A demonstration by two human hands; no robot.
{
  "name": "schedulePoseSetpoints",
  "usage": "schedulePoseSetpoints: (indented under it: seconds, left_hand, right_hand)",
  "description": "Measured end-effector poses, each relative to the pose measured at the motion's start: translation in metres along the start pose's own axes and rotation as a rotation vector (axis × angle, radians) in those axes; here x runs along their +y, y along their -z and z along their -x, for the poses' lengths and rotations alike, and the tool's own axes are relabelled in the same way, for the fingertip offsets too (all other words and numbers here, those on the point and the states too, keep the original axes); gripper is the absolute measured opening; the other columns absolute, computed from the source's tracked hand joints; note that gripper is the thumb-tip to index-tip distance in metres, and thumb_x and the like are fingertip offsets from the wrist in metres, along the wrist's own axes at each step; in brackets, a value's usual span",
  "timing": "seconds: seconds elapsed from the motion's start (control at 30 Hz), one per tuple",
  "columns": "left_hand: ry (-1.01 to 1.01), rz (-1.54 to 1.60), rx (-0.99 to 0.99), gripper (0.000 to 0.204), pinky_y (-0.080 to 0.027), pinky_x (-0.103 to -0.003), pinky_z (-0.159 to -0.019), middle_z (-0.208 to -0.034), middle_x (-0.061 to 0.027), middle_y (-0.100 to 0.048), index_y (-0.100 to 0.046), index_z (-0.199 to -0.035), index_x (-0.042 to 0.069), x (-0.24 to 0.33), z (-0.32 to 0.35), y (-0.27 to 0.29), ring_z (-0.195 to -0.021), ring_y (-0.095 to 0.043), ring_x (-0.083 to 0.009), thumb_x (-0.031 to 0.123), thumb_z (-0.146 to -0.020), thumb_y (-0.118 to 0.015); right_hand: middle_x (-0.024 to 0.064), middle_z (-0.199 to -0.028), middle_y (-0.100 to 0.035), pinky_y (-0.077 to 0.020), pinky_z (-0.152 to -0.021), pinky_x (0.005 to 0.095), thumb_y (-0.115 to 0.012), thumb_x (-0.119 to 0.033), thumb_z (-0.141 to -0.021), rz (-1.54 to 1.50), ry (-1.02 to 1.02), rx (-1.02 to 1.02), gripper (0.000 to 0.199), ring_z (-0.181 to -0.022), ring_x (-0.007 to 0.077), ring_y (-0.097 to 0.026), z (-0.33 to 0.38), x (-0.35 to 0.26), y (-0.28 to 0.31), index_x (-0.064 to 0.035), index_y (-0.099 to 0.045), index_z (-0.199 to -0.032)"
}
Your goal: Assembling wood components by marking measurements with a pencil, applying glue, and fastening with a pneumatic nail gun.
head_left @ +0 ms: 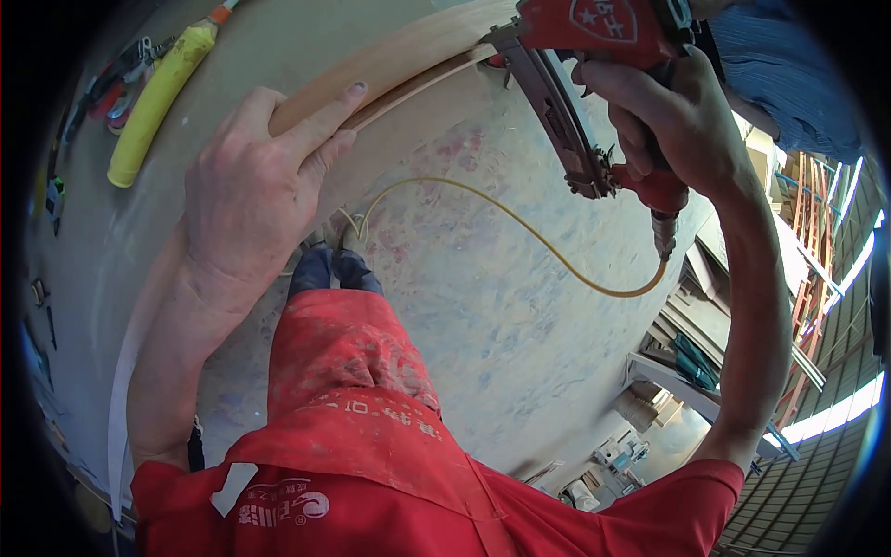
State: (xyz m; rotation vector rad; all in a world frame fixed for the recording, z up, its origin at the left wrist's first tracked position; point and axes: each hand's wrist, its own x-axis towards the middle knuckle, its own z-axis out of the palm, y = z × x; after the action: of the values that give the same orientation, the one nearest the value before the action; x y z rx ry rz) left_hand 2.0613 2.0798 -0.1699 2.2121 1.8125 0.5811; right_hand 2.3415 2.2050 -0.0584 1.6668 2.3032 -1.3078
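Note:
My right hand [668, 121] is wrapped round the grip of a red pneumatic nail gun [594, 28], whose dark magazine slants down toward me. The gun's nose meets the edge of a long, curved wooden piece [418, 56] at the top of the view. My left hand [269, 176] grips the near end of this wood, with two fingers stretched along its side and the thumb hidden. A narrow gap runs between the wood's upper board and a thinner strip under it. From the gun's handle a yellow air hose [557, 258] loops down to the floor by my feet.
On the grey worktable [102, 251] at the left lie a yellow-sleeved tool [162, 102] and several hand tools [116, 93]. Another person's blue-clothed body [789, 74] is close at the upper right. Stacked boards [715, 278] stand at the right, across the stained floor [483, 353].

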Motion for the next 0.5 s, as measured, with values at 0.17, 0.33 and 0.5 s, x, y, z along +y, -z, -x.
schedulePoseSetpoints:
  seconds: [0.17,0.33,0.5]
  left_hand:
    - [0.068,0.125,-0.04,0.036,-0.054,-0.043,-0.069,-0.094,-0.0125,-0.058,-0.073,-0.125,0.027,-0.01,0.023,0.019,-0.082,-0.064,-0.0316,0.026,-0.089,-0.073]
    - [0.102,0.104,-0.059,0.038,-0.053,-0.042,-0.069,-0.095,-0.0121,-0.057,-0.072,-0.126,0.027,-0.021,0.034,0.033,-0.08,-0.063,-0.0315,0.024,-0.088,-0.074]
    - [0.08,0.07,-0.081,0.04,-0.053,-0.042,-0.069,-0.095,-0.0116,-0.057,-0.071,-0.127,0.028,-0.017,0.036,0.037,-0.078,-0.063,-0.0314,0.022,-0.088,-0.074]
  right_hand:
    - [0.0002,-0.051,-0.053,-0.0423,-0.04,0.0255,-0.062,-0.027,-0.095,-0.246,-0.149,0.032,0.027,-0.039,0.0085,-0.052,0.001,0.001,-0.005,-0.0008,-0.07,-0.092]
    - [0.0003,-0.05,-0.054,-0.0427,-0.04,0.0253,-0.063,-0.026,-0.095,-0.146,-0.073,0.101,0.027,-0.038,0.0082,-0.052,0.007,-0.015,-0.015,-0.0012,-0.069,-0.086]
    - [0.0005,-0.051,-0.056,-0.0438,-0.04,0.0249,-0.064,-0.025,-0.095,0.037,-0.021,0.067,0.026,-0.036,0.0088,-0.051,0.01,-0.027,-0.005,-0.0016,-0.067,-0.083]
